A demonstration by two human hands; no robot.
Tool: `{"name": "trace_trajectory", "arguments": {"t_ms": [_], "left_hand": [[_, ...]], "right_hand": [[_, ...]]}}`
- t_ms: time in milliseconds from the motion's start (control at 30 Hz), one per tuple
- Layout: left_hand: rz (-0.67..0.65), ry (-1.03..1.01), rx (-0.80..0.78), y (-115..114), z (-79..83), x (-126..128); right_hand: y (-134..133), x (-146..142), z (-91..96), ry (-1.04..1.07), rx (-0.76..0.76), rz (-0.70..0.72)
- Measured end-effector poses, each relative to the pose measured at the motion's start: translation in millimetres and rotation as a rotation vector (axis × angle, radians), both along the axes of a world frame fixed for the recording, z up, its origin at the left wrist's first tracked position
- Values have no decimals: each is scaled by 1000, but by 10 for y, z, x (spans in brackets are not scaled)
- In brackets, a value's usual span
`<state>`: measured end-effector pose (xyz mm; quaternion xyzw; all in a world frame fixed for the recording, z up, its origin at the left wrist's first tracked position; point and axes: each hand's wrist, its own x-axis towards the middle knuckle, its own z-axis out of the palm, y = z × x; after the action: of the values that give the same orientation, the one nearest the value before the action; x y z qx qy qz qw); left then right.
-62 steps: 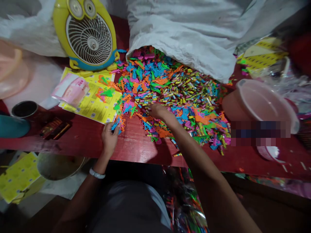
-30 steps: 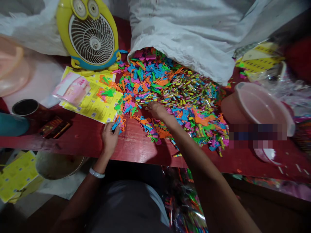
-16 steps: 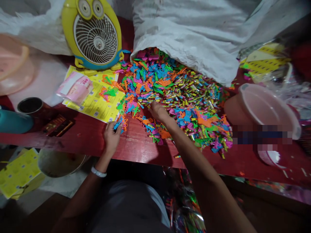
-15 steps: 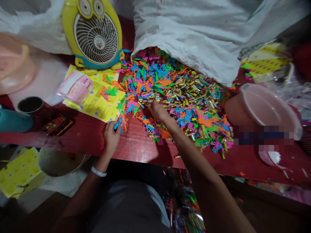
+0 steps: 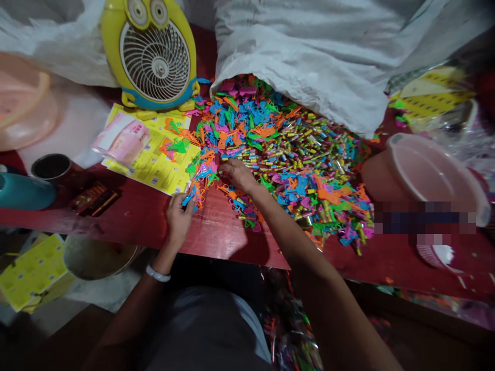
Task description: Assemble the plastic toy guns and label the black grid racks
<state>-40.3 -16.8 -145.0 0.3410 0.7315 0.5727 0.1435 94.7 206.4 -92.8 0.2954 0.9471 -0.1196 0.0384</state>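
A blue plastic piece [image 5: 188, 198] sat pinched in a person's left hand [image 5: 180, 216], in from the front edge of a red bench [image 5: 216, 232], the thumb and fingers drawn narrow around it. The right hand [image 5: 241, 176] reached to the near side of a heap of small wrapped sticks [image 5: 301, 140], fingers bent; whether they gripped anything could not be told. Loose plastic shapes [image 5: 244, 121] lay tangled close by, so good handling seemed to call for a light fingertip pinch, one item at a time, and a steady left hold. Toward the back edge, a white sack [image 5: 305, 64] gaped, a yellow fan [image 5: 189, 46] to its left.
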Motion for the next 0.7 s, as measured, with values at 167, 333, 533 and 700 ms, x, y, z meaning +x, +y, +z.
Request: {"name": "trace_trajectory", "arguments": {"t_ms": [167, 333, 533, 700], "left_hand": [[9, -10, -23, -1, 11, 7], [-2, -20, -29, 2, -11, 3], [11, -12, -12, 4, -28, 4], [22, -22, -47, 1, -5, 13]], "right_hand": [[-60, 82, 191, 176, -27, -259], [110, 278, 468, 87, 36, -549], [153, 334, 429, -176, 47, -369], [110, 304, 343, -228, 95, -395]]}}
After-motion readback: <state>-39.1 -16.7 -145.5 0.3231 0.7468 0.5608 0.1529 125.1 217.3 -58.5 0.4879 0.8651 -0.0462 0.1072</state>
